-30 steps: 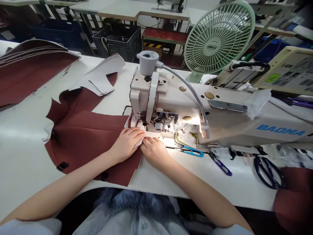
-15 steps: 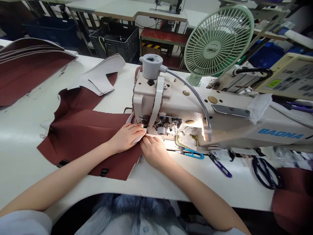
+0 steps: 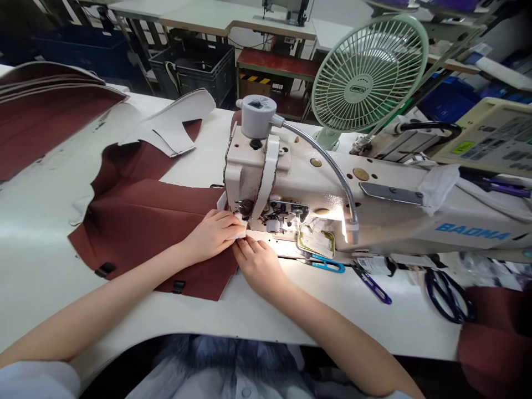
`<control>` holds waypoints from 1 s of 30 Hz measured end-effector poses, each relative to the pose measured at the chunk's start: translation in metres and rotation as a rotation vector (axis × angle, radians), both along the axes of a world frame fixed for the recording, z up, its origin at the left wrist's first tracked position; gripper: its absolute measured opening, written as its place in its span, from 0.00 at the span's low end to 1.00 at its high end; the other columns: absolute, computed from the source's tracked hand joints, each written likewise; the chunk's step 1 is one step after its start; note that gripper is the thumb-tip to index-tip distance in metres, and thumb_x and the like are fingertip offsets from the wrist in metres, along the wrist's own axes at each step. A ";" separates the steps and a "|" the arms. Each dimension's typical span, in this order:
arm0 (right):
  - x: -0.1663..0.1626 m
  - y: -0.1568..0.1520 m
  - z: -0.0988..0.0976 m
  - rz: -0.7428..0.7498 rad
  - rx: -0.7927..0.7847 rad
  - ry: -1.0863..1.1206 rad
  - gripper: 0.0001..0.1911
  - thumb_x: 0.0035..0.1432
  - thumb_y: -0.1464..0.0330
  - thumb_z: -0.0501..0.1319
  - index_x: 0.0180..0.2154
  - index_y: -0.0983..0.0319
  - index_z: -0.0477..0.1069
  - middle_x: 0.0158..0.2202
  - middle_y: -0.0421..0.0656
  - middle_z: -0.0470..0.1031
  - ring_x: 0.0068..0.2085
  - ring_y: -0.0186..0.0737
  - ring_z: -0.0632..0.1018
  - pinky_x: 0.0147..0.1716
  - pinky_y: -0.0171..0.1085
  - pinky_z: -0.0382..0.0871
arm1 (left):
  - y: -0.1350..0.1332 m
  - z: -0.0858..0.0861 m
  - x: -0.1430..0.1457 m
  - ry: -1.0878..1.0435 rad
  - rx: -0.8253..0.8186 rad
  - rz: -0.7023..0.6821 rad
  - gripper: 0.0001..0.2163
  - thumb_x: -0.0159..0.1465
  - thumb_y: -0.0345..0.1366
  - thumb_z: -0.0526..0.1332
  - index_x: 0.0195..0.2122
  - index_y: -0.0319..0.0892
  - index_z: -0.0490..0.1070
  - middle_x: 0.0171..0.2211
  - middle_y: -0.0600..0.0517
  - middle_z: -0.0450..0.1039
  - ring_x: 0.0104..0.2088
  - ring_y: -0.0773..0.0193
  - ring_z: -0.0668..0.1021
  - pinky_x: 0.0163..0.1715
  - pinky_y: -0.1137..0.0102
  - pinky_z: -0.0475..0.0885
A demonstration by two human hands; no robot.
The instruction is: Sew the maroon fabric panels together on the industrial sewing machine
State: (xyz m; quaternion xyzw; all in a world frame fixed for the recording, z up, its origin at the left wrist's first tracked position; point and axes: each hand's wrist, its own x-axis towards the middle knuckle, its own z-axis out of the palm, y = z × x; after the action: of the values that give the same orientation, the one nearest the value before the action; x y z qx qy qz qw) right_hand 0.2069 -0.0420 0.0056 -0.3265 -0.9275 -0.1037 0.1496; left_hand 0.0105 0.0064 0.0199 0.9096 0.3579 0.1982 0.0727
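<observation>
A dark red fabric panel (image 3: 141, 227) with a white underside lies on the white table (image 3: 37, 266), its right edge fed under the head of a white sewing machine (image 3: 291, 188). My left hand (image 3: 211, 234) lies on the panel next to the needle, fingers curled onto the folded white edge. My right hand (image 3: 257, 263) rests just right of that edge, its fingertips pinching it in front of the presser foot. Both hands touch the fabric at the seam.
Blue thread snips (image 3: 328, 265), purple snips (image 3: 374, 284) and dark scissors (image 3: 444, 293) lie right of my hands. A green fan (image 3: 368, 72) stands behind the machine. More red panels (image 3: 37, 119) and white pieces (image 3: 174, 124) lie at the left. A control panel (image 3: 490, 136) sits far right.
The fabric panel has slid away from me toward the needle, and both hands have moved a little forward with its edge.
</observation>
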 end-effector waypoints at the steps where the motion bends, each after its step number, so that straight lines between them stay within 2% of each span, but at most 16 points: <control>1: 0.000 -0.002 -0.001 0.009 0.006 -0.005 0.18 0.68 0.76 0.48 0.51 0.74 0.73 0.48 0.59 0.76 0.49 0.50 0.75 0.39 0.42 0.70 | -0.003 -0.001 0.001 -0.020 0.001 -0.003 0.11 0.70 0.32 0.53 0.48 0.43 0.73 0.45 0.49 0.75 0.45 0.59 0.73 0.45 0.63 0.67; 7: -0.003 0.001 -0.004 0.015 -0.062 -0.003 0.20 0.67 0.77 0.48 0.53 0.74 0.72 0.50 0.60 0.76 0.50 0.50 0.76 0.39 0.44 0.72 | 0.005 -0.009 0.002 -0.014 0.056 -0.068 0.12 0.70 0.30 0.52 0.47 0.41 0.73 0.45 0.48 0.76 0.44 0.61 0.74 0.46 0.66 0.71; 13: -0.002 0.007 -0.003 -0.019 -0.132 0.006 0.19 0.67 0.77 0.49 0.54 0.72 0.72 0.53 0.59 0.75 0.53 0.49 0.75 0.44 0.45 0.72 | 0.013 -0.003 -0.001 0.044 0.056 -0.047 0.12 0.70 0.31 0.52 0.49 0.41 0.74 0.42 0.47 0.76 0.45 0.60 0.75 0.48 0.65 0.74; 16: 0.000 0.001 0.000 -0.011 -0.116 0.022 0.18 0.68 0.77 0.51 0.53 0.72 0.73 0.53 0.58 0.76 0.53 0.49 0.76 0.43 0.43 0.73 | 0.007 -0.002 -0.004 -0.007 0.028 -0.082 0.13 0.71 0.30 0.51 0.49 0.42 0.74 0.45 0.49 0.76 0.48 0.62 0.75 0.51 0.65 0.73; 20: 0.002 -0.008 0.002 0.057 -0.100 0.018 0.16 0.68 0.76 0.52 0.51 0.73 0.74 0.53 0.59 0.75 0.53 0.49 0.77 0.41 0.42 0.74 | 0.000 -0.007 -0.005 -0.053 0.093 -0.120 0.13 0.71 0.30 0.50 0.48 0.41 0.74 0.46 0.49 0.77 0.49 0.62 0.76 0.53 0.64 0.73; 25: 0.001 -0.008 -0.001 0.054 -0.082 0.008 0.16 0.68 0.75 0.52 0.51 0.71 0.74 0.53 0.58 0.75 0.53 0.50 0.77 0.41 0.43 0.74 | 0.002 -0.008 -0.001 -0.060 0.163 -0.111 0.12 0.72 0.30 0.51 0.46 0.40 0.74 0.44 0.48 0.77 0.46 0.62 0.77 0.49 0.66 0.75; 30: -0.001 -0.006 -0.002 0.024 -0.037 0.041 0.16 0.67 0.75 0.53 0.50 0.70 0.75 0.53 0.56 0.76 0.52 0.50 0.78 0.43 0.42 0.74 | 0.008 -0.006 -0.001 -0.070 0.156 -0.101 0.11 0.72 0.31 0.52 0.46 0.40 0.74 0.44 0.49 0.78 0.45 0.63 0.77 0.46 0.68 0.74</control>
State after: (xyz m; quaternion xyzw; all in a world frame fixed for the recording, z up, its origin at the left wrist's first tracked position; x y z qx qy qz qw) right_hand 0.2061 -0.0475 0.0037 -0.3201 -0.9299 -0.0781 0.1637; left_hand 0.0093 0.0141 0.0139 0.9218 0.2924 0.2533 0.0242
